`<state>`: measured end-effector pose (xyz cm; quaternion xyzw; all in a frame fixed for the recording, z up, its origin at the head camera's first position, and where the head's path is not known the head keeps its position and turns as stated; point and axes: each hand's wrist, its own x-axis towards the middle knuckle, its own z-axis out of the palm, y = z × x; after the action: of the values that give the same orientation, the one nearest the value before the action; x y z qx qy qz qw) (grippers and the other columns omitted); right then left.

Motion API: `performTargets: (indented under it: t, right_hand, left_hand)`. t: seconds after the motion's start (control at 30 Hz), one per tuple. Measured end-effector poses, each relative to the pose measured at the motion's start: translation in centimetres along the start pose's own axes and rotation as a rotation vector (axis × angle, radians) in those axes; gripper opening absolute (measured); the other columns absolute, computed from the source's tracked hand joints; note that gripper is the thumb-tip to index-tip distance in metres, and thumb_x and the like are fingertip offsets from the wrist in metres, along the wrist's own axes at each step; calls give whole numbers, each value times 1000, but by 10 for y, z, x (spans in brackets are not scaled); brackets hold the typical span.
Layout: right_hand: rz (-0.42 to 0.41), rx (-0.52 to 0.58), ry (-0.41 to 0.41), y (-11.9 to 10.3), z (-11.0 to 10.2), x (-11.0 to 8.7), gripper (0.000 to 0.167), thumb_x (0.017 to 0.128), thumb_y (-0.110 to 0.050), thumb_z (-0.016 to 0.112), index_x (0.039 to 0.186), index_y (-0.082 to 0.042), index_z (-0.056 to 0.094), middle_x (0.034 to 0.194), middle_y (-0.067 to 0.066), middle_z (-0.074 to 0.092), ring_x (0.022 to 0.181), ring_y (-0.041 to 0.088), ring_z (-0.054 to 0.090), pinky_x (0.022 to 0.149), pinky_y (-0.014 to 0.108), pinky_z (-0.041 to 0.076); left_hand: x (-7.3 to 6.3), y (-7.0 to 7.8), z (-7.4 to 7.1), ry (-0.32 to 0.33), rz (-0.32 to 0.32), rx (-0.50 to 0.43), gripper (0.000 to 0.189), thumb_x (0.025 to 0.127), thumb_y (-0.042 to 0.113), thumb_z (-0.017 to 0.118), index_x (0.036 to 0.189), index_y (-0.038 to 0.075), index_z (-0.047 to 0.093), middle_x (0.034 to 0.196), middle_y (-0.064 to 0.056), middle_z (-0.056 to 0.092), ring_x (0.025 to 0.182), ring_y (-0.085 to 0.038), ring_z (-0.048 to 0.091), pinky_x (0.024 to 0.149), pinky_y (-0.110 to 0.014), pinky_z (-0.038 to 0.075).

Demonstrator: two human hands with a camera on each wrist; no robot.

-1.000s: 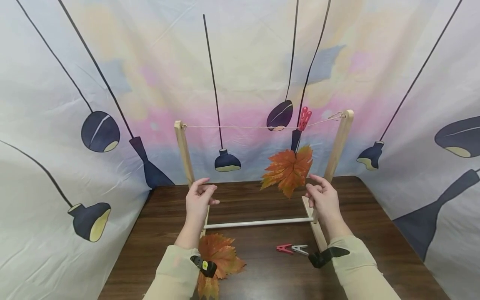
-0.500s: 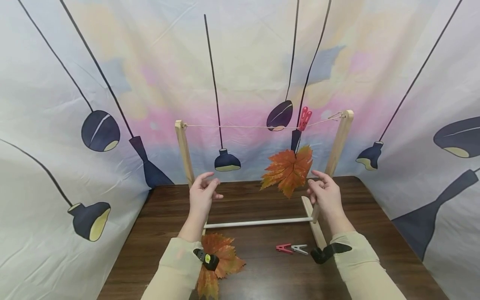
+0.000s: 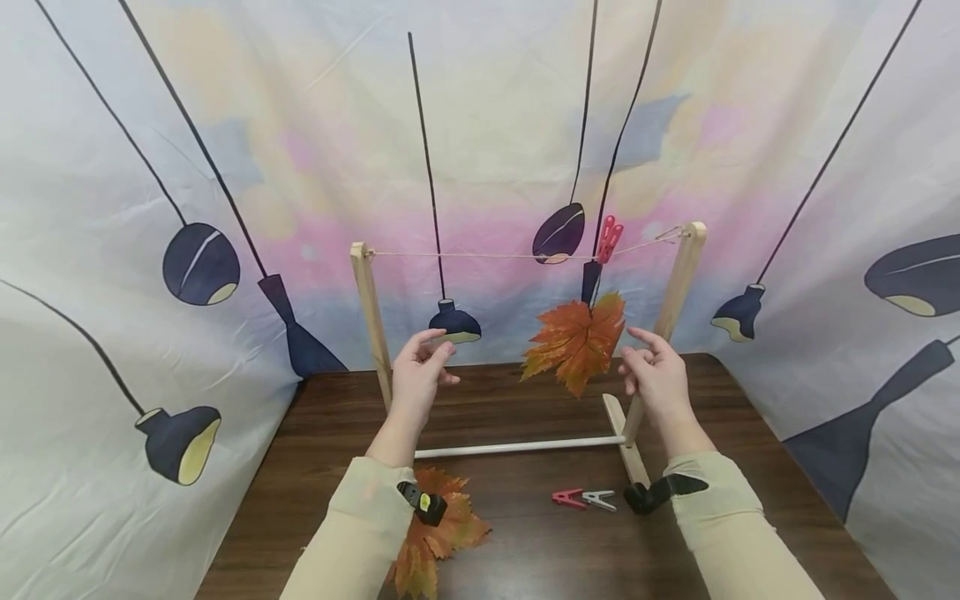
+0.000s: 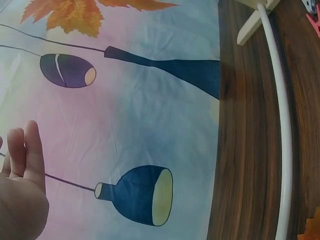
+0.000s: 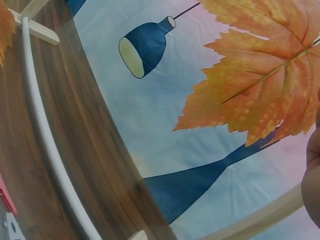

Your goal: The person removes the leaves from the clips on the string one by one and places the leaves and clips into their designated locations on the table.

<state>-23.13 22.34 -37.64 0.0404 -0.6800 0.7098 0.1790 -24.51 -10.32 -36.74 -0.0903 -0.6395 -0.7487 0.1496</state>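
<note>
An orange maple leaf [image 3: 576, 340] hangs from the string [image 3: 480, 255] of a wooden frame, held there by a red clothespin [image 3: 611, 240]. Just right of that leaf is my right hand [image 3: 657, 377], raised with loosely bent fingers and nothing between them. My left hand [image 3: 418, 372] is up beside the frame's left post, also holding nothing, its fingers relaxed. In the left wrist view, some fingers of the left hand [image 4: 22, 190] show at the lower left. The right wrist view has the hanging leaf [image 5: 265, 75] close to the right hand [image 5: 312, 175], which is mostly cut off.
A second orange leaf [image 3: 442, 533] lies on the brown table [image 3: 525, 550], partly behind my left forearm. A red clothespin [image 3: 568, 498] and a grey clothespin [image 3: 599, 499] lie side by side near the right. A white rod [image 3: 517, 447] joins the frame's feet; a lamp-patterned cloth [image 3: 480, 125] surrounds the table.
Both hands have risen slightly and moved forward, the left also shifting to the right. The hanging leaf, the table leaf and the clothespins stay where they were.
</note>
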Motion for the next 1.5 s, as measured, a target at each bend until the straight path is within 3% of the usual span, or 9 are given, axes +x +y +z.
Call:
performTargets:
  t: [0.33,0.6,0.77,1.0,1.23,1.5]
  right_hand:
    - [-43,17,-20,-13,-3,8,33,93,-7,57,125,-8,51,60,-3,57,39,8,45,39,20,41]
    - [-99,-20,-34,-22,-5,10,37,92,-11,60,127,-4,50,61,-3,58,40,8,46,41,20,42]
    - [-115,-33,-18,-27,-4,12,39,93,-12,60,128,-1,49,61,-3,57,40,8,46,40,19,41]
    - [-148,37,-23,-35,0,17,36,92,-7,59,126,-3,51,61,3,57,38,8,46,40,19,41]
    - [-147,39,-35,-44,1,18,35,92,-3,57,127,-2,51,61,0,57,38,9,46,38,20,40]
    - [-152,35,-37,-56,2,23,37,93,-8,58,129,-4,50,62,-1,58,40,9,47,37,20,40]
  left_hand:
    - [7,5,9,-50,-2,36,25,90,7,63,114,7,61,88,-8,62,45,-17,54,53,-32,55]
    - [11,15,12,-115,-37,146,29,89,11,65,117,6,62,90,-11,60,48,-30,56,61,-49,55]
    - [15,15,17,-122,-33,184,27,88,12,67,115,8,63,93,-15,62,44,-23,52,54,-39,55]
    - [19,18,28,-150,-4,222,27,88,19,68,114,11,64,96,-10,65,44,-16,52,52,-34,54]
    - [20,19,36,-168,9,232,29,87,21,68,115,14,64,95,-9,64,43,-16,48,48,-34,52]
    - [21,32,47,-202,20,261,30,87,26,68,116,21,63,97,-4,64,56,-15,43,40,-27,37]
